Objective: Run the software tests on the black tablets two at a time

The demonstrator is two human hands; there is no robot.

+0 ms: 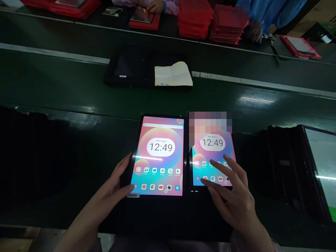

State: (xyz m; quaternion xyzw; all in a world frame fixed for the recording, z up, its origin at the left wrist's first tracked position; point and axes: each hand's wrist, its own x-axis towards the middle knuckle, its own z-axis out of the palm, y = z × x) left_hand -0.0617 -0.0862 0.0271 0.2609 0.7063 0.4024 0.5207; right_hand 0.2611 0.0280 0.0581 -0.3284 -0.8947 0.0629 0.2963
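"Where are the hands?"

"Apart. The left hand point(112, 185) grips the left edge of a tablet point(157, 157), thumb on the screen's lower corner. The right hand point(231, 192) spreads over a second tablet point(212, 157) just beside it, fingertips point(214, 162) on the glass."

"What do the screens show?"

"Both show a pink-and-blue home screen reading 12:49. The top of the right one is blurred out."

"And the surface?"

"Both tablets lie on a dark green conveyor belt point(65, 84) with a pale stripe point(52, 54). To the right sits a black tablet case point(283, 168). Farther off lies an open black case point(128, 66) with a folded paper sheet point(173, 74) on it."

"Beyond the belt?"

"At a far bench point(78, 24), stacks of red folders point(210, 21) stand between a co-worker's hand point(154, 5) and a gloved hand point(255, 31) below a blue sleeve point(270, 14)."
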